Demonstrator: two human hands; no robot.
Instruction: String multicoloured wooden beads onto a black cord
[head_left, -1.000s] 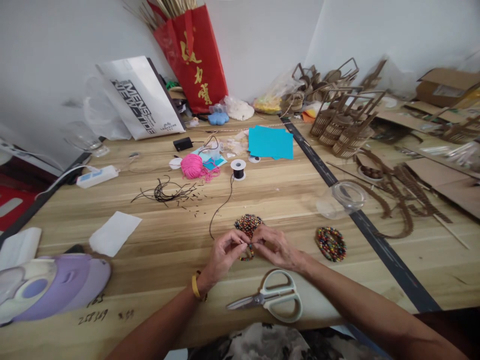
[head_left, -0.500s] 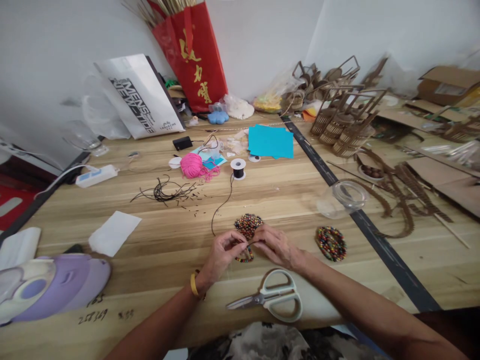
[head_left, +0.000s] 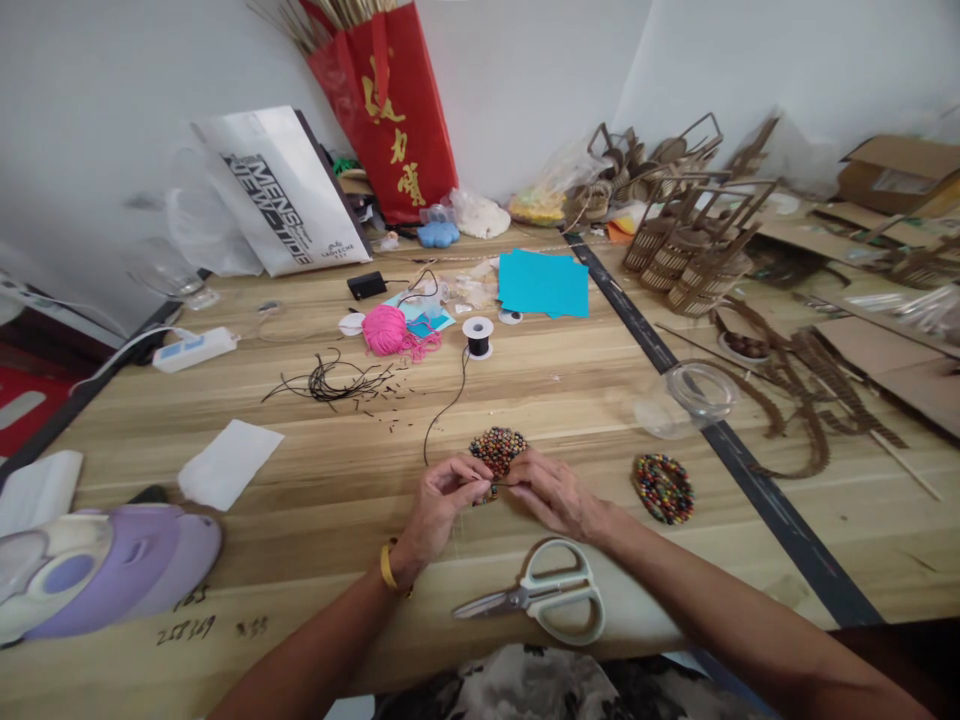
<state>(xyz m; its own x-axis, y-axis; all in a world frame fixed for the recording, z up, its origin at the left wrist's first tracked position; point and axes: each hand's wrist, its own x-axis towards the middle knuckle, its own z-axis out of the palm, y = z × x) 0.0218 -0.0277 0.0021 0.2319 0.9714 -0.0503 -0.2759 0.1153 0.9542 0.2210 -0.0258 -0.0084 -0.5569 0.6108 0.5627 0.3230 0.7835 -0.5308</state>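
My left hand [head_left: 439,505] and my right hand [head_left: 551,492] meet fingertip to fingertip over the wooden table [head_left: 315,520]. Both pinch a short string of coloured beads [head_left: 484,494] threaded on a thin black cord [head_left: 442,412]. That cord runs back to a small white spool [head_left: 477,337]. A heap of loose mixed beads [head_left: 496,447] lies just beyond my fingers. A coil of beaded bracelets [head_left: 663,487] rests to the right of my right hand. Pale green scissors [head_left: 547,592] lie shut, close to my wrists.
A clear plastic jar [head_left: 684,398] lies on its side at the right. Pink yarn [head_left: 385,331], teal paper [head_left: 543,284], black cord scraps [head_left: 330,383], a white paper sheet [head_left: 228,464], a purple device [head_left: 97,572], bags and wicker baskets [head_left: 694,250] ring the table.
The hands have drawn a little closer together. The beaded string that hung below the fingers is now mostly tucked between them.
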